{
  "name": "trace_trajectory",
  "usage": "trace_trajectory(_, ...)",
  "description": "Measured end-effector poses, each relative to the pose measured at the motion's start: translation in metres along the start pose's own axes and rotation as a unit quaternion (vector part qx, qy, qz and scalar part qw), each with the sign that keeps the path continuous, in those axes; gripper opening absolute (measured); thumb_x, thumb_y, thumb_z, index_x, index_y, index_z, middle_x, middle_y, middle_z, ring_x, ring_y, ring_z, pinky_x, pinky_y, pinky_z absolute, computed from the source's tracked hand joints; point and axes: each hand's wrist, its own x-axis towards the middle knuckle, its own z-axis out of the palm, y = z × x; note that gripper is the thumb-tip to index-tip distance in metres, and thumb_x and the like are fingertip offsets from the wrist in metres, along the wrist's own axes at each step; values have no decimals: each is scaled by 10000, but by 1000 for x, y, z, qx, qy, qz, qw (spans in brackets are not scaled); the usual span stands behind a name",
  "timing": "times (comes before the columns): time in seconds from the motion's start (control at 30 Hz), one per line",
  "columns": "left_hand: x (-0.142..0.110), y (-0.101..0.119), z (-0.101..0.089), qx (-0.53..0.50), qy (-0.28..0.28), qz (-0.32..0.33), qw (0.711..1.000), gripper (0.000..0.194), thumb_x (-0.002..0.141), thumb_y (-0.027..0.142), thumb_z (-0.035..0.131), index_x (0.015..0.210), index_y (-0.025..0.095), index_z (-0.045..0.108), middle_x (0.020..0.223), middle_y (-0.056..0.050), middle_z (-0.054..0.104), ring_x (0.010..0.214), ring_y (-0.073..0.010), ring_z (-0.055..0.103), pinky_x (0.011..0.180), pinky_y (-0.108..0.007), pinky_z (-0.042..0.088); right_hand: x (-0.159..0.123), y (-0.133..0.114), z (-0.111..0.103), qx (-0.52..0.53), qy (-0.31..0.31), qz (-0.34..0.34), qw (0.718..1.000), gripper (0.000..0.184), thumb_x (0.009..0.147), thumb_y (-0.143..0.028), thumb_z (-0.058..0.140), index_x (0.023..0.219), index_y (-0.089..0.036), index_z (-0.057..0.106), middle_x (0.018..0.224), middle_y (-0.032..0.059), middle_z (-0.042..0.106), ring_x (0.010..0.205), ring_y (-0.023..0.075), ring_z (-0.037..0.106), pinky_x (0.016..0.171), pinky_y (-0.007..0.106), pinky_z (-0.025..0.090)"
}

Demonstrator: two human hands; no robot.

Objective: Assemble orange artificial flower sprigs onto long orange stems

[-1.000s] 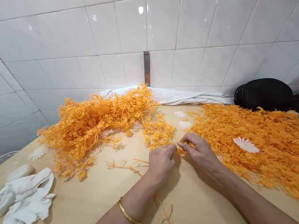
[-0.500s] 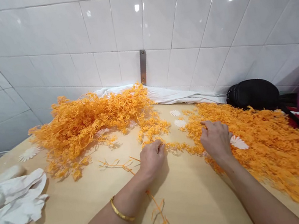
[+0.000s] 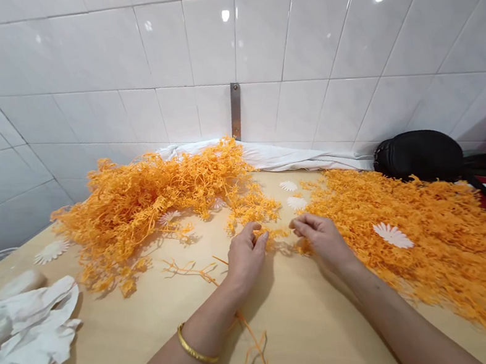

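My left hand (image 3: 248, 251), with a gold bangle on its wrist, is closed in a pinch on an orange artificial flower sprig (image 3: 275, 234). The sprig's small frilly blossoms stick out to the right, a little above the table. Close to its right end, my right hand (image 3: 324, 242) has thumb and fingers pinched together; what lies between those fingertips is too small to make out. A mostly bare orange stem (image 3: 258, 349) runs under my left wrist toward the table's front edge.
Tangled orange sprigs (image 3: 133, 201) lie at back left. A wide orange pile (image 3: 437, 242) covers the right, with white petal pieces (image 3: 392, 235) on it. A black pouch (image 3: 419, 156) stands behind it. White cloths (image 3: 37, 325) lie left; a tiled wall (image 3: 97, 51) closes the back.
My right hand has moved left from the edge of the orange pile to the sprig by my left hand. My left hand has stayed nearly in place, still pinching.
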Motion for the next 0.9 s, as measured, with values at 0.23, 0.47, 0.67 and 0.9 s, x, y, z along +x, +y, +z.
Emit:
trace_trajectory(0.23,-2,0,4,-127,17,29,991,185,737,288,480,855,199,370,529,86,339,473,-69,348,479,-192,291,-9,-17,-9,-16,48,-17,999,331,767,-446,448,615,-165,531,522,-7,474,491,102,455,461,223,340)
trace_trajectory(0.47,-10,6,5,-119,-39,91,988,60,739,209,447,693,182,417,590,40,398,539,-79,372,525,-209,307,-15,-22,12,190,-144,227,944,444,718,-571,449,715,-139,549,540,37,560,396,108,493,317,196,303)
trace_trajectory(0.67,-13,9,4,31,-123,159,979,160,766,204,401,703,180,546,640,-12,542,594,-120,466,576,-241,328,-10,-9,14,235,-74,224,943,274,625,-394,626,630,-165,474,471,-13,515,344,68,387,318,186,257)
trace_trajectory(0.9,-15,13,3,218,-39,54,974,182,755,208,421,935,198,443,761,-33,585,677,-158,522,584,-253,331,-4,5,3,-58,-17,-24,998,295,657,-337,579,492,-179,393,470,-47,392,476,85,352,456,220,275)
